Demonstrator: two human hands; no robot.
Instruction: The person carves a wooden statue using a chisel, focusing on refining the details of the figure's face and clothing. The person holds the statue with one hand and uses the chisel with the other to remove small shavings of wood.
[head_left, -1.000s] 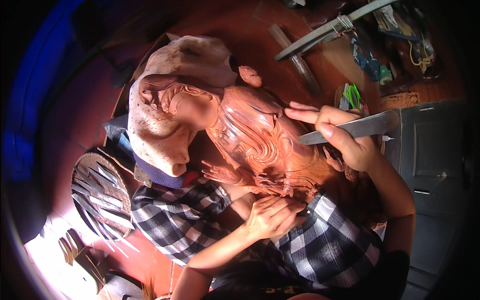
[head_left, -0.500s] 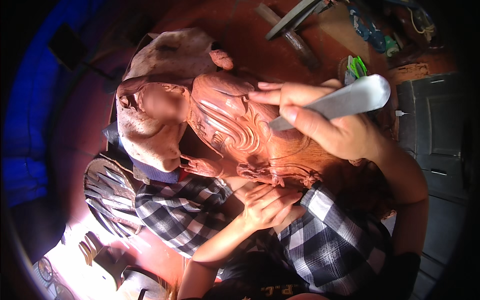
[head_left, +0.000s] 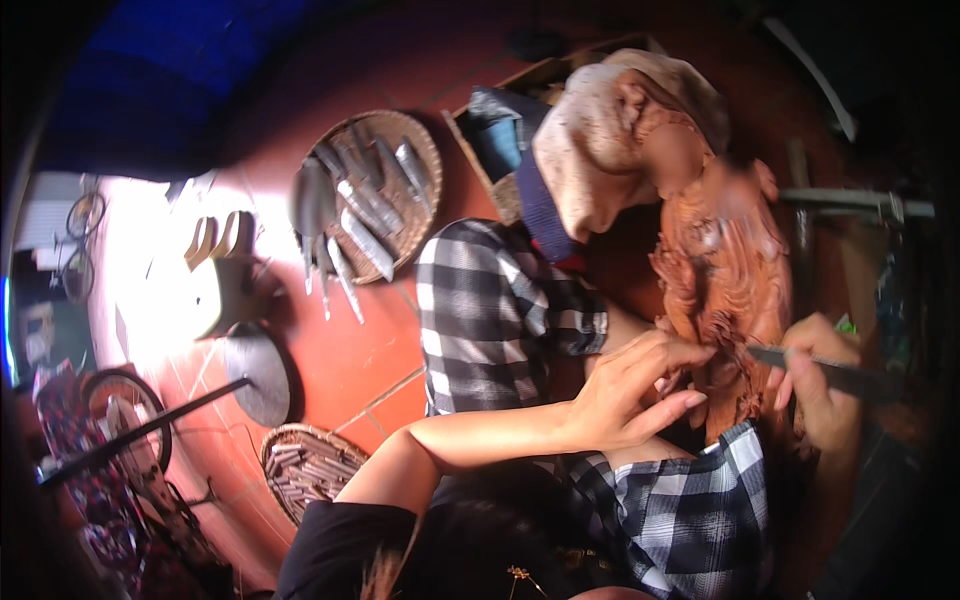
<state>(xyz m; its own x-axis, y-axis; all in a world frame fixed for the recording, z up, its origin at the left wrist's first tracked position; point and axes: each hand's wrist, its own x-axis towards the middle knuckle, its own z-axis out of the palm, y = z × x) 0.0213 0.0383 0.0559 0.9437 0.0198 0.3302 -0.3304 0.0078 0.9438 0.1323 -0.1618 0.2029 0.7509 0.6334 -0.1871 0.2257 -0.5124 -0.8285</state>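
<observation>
A large reddish wooden carving of a bearded head (head_left: 700, 200) lies across my lap, on my checked trousers (head_left: 500, 300). My right hand (head_left: 815, 375) grips a long metal carving chisel (head_left: 830, 372), its tip set against the carved beard at the lower part of the figure. My left hand (head_left: 640, 385) rests with fingers spread against the carving, just beside the chisel tip, holding nothing.
A round woven tray (head_left: 415, 210) with several metal chisels lies on the red tiled floor (head_left: 350, 350) to my left. A second woven basket of tools (head_left: 305, 465) sits nearer me. Sandals (head_left: 215, 240), a round disc on a rod (head_left: 255, 370) and bicycle wheels (head_left: 85, 215) are further left.
The view has swung left, so the carving now sits at the right and the tool trays show. My right hand has lowered the chisel onto the beard; my left hand has come up beside it.
</observation>
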